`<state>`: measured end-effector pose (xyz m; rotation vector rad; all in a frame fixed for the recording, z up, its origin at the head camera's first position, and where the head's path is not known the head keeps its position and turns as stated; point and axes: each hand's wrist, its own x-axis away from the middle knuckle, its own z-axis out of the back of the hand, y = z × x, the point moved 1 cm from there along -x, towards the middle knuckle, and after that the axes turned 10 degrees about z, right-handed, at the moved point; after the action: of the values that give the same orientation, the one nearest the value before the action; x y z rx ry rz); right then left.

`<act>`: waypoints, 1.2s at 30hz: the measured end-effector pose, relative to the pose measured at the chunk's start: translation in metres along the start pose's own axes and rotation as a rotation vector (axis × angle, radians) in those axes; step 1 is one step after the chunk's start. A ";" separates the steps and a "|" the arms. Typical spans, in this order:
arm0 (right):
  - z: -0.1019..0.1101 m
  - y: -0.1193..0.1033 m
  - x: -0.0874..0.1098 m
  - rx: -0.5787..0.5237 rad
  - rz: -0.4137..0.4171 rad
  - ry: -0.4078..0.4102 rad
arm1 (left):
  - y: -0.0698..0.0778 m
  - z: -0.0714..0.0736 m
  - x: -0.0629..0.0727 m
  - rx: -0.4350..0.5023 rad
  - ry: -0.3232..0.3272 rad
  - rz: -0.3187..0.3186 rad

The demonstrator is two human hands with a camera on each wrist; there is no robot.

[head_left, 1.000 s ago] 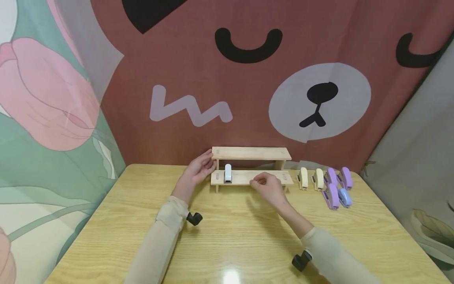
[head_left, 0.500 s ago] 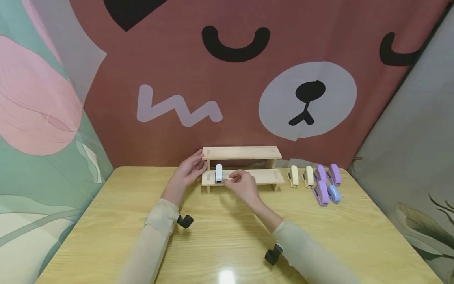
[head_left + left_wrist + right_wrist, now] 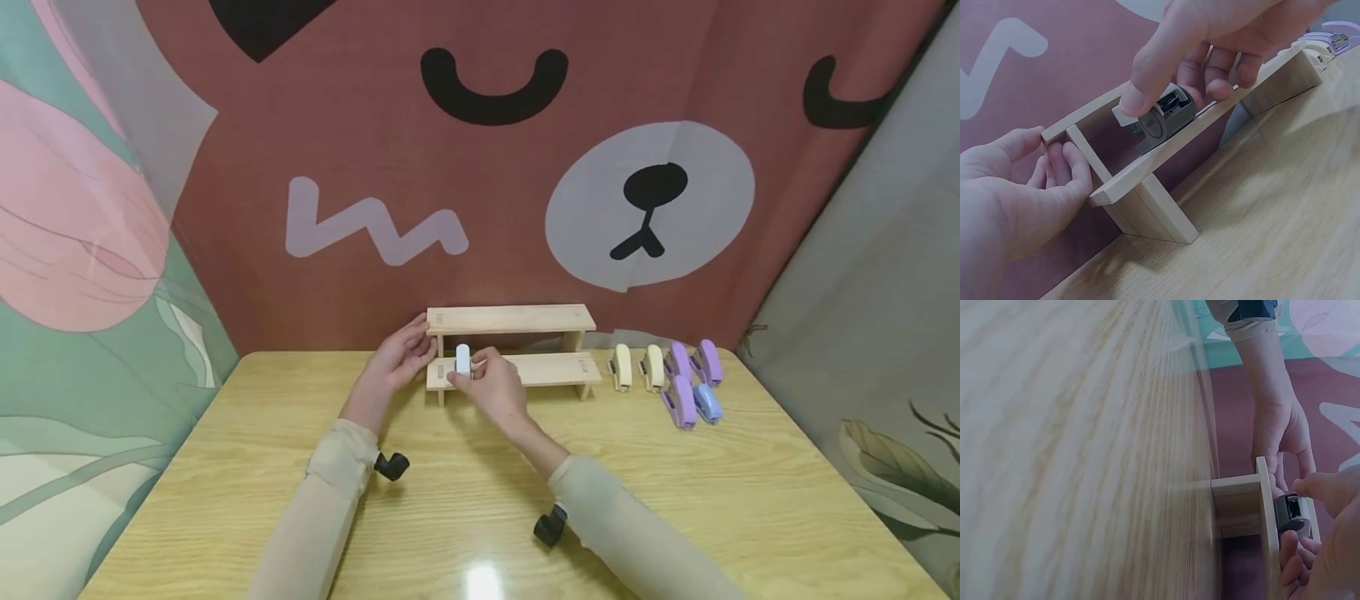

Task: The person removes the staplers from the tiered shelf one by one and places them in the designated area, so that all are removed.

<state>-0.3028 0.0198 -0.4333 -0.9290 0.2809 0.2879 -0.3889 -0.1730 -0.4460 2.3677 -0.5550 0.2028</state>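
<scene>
A two-step wooden shelf (image 3: pixel 555 371) stands at the back of the table. On the left part of its lower step sits a small white stapler (image 3: pixel 462 357), grey along its side in the left wrist view. My right hand (image 3: pixel 495 390) grips this stapler, thumb (image 3: pixel 1138 94) at its front end and fingers on its right side. Part of the stapler is hidden behind the thumb. At the shelf's left end, my left hand (image 3: pixel 393 360) holds the edge of the upper board (image 3: pixel 1075 119), thumb above and fingers curled against the end.
Right of the shelf stand two cream staplers (image 3: pixel 621 367), three purple staplers (image 3: pixel 681 402) and a blue stapler (image 3: pixel 707 403). A patterned curtain (image 3: pixel 352 292) hangs directly behind the table (image 3: pixel 450 508).
My right hand has moved left along the lower step, from its middle to the white stapler, and taken hold of it. The left hand stays at the shelf's end. The head view shifted slightly.
</scene>
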 end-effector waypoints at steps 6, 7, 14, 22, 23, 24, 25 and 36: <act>-0.003 -0.001 -0.002 0.057 -0.005 -0.014 | 0.001 0.001 -0.002 0.001 -0.001 0.003; -0.003 -0.001 -0.002 0.065 -0.004 -0.013 | 0.001 0.001 -0.002 -0.003 -0.004 0.003; -0.007 -0.001 -0.001 0.085 0.011 -0.010 | 0.000 0.001 0.000 -0.012 0.016 -0.010; -0.007 0.002 -0.001 0.071 0.010 0.021 | -0.001 0.000 -0.001 0.008 0.006 -0.001; -0.007 0.002 -0.001 0.070 0.009 0.023 | -0.001 0.000 -0.001 0.009 0.007 0.000; -0.007 0.003 -0.001 0.068 0.008 0.024 | -0.001 0.000 0.000 0.010 0.013 -0.002; -0.007 0.003 0.000 0.065 0.008 0.022 | -0.001 0.000 0.000 0.012 0.019 -0.003; -0.007 0.004 0.001 0.012 -0.007 0.035 | -0.002 0.000 0.000 -0.001 0.030 -0.010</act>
<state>-0.3038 0.0168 -0.4403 -0.9239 0.3112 0.2637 -0.3884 -0.1716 -0.4468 2.3624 -0.5288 0.2332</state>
